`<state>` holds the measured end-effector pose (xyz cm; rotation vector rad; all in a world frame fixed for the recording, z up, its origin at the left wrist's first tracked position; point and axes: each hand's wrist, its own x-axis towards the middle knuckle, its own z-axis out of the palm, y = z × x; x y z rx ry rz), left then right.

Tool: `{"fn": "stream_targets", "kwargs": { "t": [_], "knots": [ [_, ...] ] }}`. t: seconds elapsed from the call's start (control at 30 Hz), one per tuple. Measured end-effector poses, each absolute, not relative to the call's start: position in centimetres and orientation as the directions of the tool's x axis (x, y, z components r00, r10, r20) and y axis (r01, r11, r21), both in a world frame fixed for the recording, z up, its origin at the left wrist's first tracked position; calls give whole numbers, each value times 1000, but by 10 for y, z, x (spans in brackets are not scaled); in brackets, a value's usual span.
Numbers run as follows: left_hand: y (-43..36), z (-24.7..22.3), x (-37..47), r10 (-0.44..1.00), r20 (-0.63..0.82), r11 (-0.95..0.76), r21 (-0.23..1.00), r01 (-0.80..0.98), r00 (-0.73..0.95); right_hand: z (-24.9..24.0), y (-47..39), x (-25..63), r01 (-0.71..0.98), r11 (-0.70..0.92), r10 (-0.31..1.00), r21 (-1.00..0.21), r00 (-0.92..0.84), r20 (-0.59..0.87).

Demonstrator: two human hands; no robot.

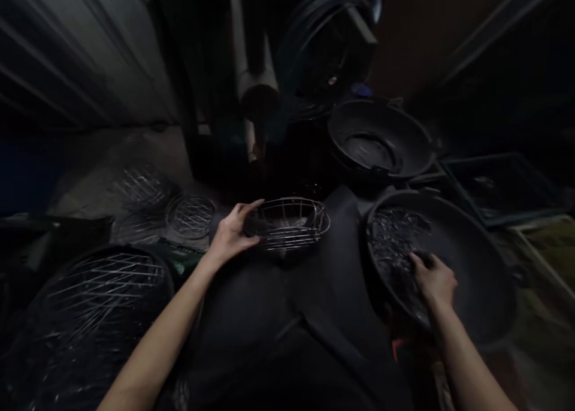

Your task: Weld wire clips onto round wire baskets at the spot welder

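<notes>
Left forearm, grip on wire basket

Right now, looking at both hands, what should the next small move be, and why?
Perhaps the right hand should bring some of the small shiny pieces to the wire basket: it is down at them in the wide pan, though its grip is unclear, while the left hand holds the basket by its side.

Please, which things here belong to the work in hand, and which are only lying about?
Seemingly in use:
left hand, holding wire frame
right hand, at dark pieces
nearer basin

Apparently lying about:
farther basin
crate
</notes>
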<state>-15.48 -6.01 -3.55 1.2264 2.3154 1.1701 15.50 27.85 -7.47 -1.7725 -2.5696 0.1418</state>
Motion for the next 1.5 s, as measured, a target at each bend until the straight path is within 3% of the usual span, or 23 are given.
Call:
{"fn": "stream_targets", "kwargs": {
  "t": [0.1, 0.2, 0.37, 0.47, 0.6, 0.93, 1.2, 1.4, 1.5],
  "knots": [
    [-57, -35, -153, 792, 90, 337, 761, 554, -604, -46, 252, 129, 884, 298, 952, -361, -304, 39],
    [-56, -40, -152, 794, 122, 308, 765, 566, -596, -13, 209, 93, 650, 312, 926, -693, -370, 70],
    [-58, -38, -150, 815, 173, 238, 770, 592, -552, 29, 151, 42, 426, 144, 779, -893, -605, -163],
    [-58, -23, -148, 832, 230, 200, 723, 661, -504, 43, 129, 20, 371, 69, 612, -926, -749, -254],
    [-54, -1, -145, 836, 309, 170, 640, 750, -453, 42, 113, -10, 303, 8, 532, -953, -808, -253],
    [-55, 5, -151, 802, 371, 297, 433, 851, -469, 24, 90, -53, 238, 153, 605, -959, -790, -100],
    [-59, 1, -161, 782, 367, 343, 422, 839, -504, 13, 81, -66, 233, 220, 614, -947, -788, -51],
    [-63, -4, -169, 794, 401, 331, 345, 878, -457, 14, 80, -77, 229, 147, 584, -962, -805, -102],
    [-63, -6, -173, 781, 399, 334, 382, 861, -480, 11, 78, -83, 176, 219, 597, -960, -802, -10]
  ]
}}
